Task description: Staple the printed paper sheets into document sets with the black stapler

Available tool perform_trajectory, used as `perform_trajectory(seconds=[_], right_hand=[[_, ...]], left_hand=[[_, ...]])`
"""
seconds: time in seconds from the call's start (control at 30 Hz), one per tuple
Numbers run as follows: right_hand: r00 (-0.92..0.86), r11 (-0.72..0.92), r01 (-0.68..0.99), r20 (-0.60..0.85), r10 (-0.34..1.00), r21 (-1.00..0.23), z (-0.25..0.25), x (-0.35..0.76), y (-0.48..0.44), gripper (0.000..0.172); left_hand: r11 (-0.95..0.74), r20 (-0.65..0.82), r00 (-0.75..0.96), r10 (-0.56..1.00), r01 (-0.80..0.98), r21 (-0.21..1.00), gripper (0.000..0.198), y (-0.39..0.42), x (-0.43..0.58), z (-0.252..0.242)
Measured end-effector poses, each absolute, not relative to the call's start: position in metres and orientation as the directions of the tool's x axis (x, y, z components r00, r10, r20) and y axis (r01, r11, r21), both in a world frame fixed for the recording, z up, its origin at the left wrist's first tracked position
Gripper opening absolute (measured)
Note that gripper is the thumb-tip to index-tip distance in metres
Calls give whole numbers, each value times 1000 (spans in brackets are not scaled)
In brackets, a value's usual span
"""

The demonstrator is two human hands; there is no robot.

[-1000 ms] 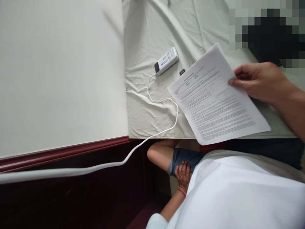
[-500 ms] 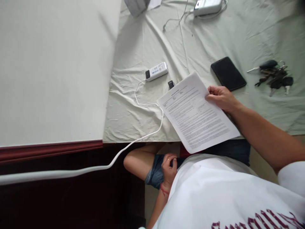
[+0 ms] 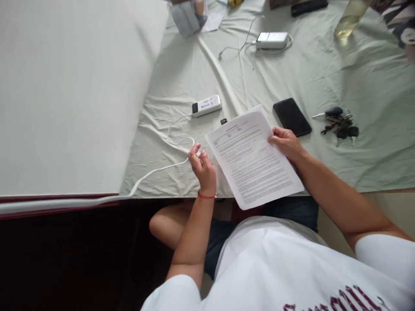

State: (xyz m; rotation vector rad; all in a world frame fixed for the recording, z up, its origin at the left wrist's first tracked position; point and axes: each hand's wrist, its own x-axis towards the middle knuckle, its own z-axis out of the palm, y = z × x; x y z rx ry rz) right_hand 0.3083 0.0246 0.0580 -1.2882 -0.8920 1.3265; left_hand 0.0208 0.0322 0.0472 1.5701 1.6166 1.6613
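A printed paper sheet [image 3: 253, 160] lies tilted on the pale green tablecloth [image 3: 324, 73], its lower corner past the table's near edge. My right hand [image 3: 285, 142] pinches the sheet's right edge. My left hand [image 3: 202, 166] is raised over the table just left of the sheet, fingers loosely curled and apart, holding nothing, close to a white cable [image 3: 162, 169]. The cable runs to a small white device [image 3: 206, 106].
A black phone [image 3: 292, 116] and a bunch of keys [image 3: 339, 124] lie right of the sheet. Farther back are a white box with cords [image 3: 271, 40], a glass bottle [image 3: 350, 17] and a grey object [image 3: 184, 17]. A white wall panel [image 3: 71, 95] fills the left.
My left hand rose from my lap onto the table beside the sheet. The view tilted up, bringing the phone, the keys and the far table items into sight.
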Motion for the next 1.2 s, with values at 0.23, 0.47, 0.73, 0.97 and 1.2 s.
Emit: perform_trajectory(seconds=[0.23,0.47,0.73,0.97,1.2], right_hand=[[214,-197,-166,-230,949,-966,62,309,24,15],[324,-208,-165,-252,912,-964,68,315,26,15],[350,-167,-173,-219,911,-971,57,313,22,23],[319,-188,-154,-229,920,-970,52,313,24,32],[416,-91,-73,-113,902,-993,44,314,23,35]], left_hand=[[-215,251,-172,953,204,955,35,93,33,29],[-259,259,0,966,5,966,46,128,40,19],[128,-97,143,985,-225,966,56,109,32,54],[346,-290,278,916,-181,921,29,114,29,57],[299,-234,284,930,-210,931,39,110,28,49]])
